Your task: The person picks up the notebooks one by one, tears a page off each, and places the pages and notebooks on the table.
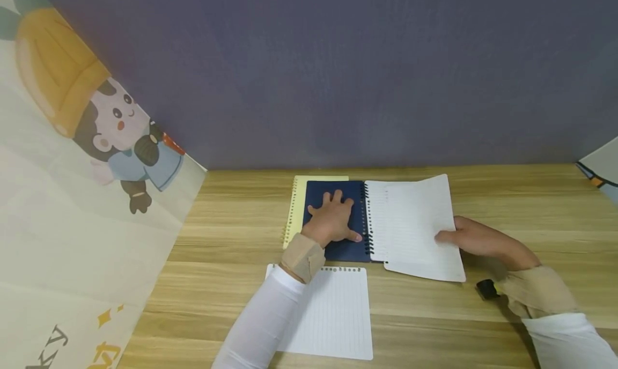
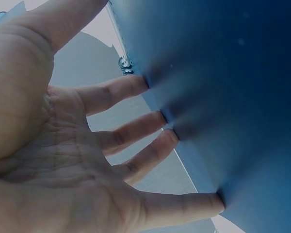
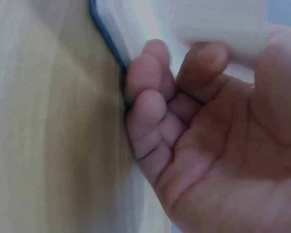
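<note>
A spiral notebook lies spread on the table, its navy cover [image 1: 316, 194] to the left and its white lined pages [image 1: 379, 219] to the right of the black coil [image 1: 368, 240]. My left hand [image 1: 333, 219] presses on the navy cover with spread fingers; in the left wrist view its fingertips [image 2: 167, 136] touch the dark blue surface. At the page's right edge, my right hand [image 1: 475, 237] pinches a white sheet [image 1: 425, 240], thumb on top. That sheet sits askew, its lower edge beyond the notebook. Curled fingers [image 3: 145, 77] show beside the page stack in the right wrist view.
A pale yellow sheet or pad with a holed edge [image 1: 293, 213] lies partly under the navy cover. Nearer the front is a loose lined sheet [image 1: 338, 315] with holes along its top. A dark wall [image 1: 362, 90] rises behind the wooden table [image 1: 232, 219].
</note>
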The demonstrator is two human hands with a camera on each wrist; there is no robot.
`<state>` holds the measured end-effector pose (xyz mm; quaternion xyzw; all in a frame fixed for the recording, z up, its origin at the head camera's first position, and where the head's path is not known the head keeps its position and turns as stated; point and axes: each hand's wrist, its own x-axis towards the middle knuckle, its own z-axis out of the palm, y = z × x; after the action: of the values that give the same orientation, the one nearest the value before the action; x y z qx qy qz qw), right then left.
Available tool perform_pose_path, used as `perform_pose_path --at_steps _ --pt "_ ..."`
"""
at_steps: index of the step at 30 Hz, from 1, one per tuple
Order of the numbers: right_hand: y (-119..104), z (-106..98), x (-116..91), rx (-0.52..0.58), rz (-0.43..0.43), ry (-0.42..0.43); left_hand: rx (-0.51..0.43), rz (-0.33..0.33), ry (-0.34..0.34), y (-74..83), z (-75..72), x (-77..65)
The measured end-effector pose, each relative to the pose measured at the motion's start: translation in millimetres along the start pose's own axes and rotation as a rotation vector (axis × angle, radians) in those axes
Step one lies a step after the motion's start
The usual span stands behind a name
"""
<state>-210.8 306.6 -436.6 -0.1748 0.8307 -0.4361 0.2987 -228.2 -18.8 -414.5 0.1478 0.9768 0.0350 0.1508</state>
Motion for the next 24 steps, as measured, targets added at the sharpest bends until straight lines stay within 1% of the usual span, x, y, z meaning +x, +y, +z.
perform_pose_path --at_steps 4,7,11,14,16,18,21,24 --pt "-4 -1 -4 0.007 -0.044 0.031 -0.008 0.001 -0.005 0.0 1.0 0.6" --pt "-12 -3 -12 0.018 -0.111 0.057 -0.012 -0.001 -0.005 0.6 1.0 0.3" --pt "-32 -6 -27 0.009 -0.19 0.085 -0.017 -0.002 -0.003 1.3 0.5 -1.0" --pt "-51 -3 -39 0.022 -0.204 0.1 -0.02 0.005 0.003 1.0 0.6 -1.5" --pt "-64 2 -46 0.002 -0.202 0.106 -0.018 0.006 0.007 0.3 0.6 -1.4" --pt "-76 10 -53 -0.053 -0.199 0.102 -0.016 0.004 0.007 -0.2 0.6 -1.1" --pt "-95 26 -66 -0.203 -0.219 0.108 -0.01 0.004 0.004 -0.8 0.9 -0.5" --pt "-112 46 -74 -0.325 -0.322 0.137 -0.009 0.007 0.002 -1.5 1.5 -0.3"
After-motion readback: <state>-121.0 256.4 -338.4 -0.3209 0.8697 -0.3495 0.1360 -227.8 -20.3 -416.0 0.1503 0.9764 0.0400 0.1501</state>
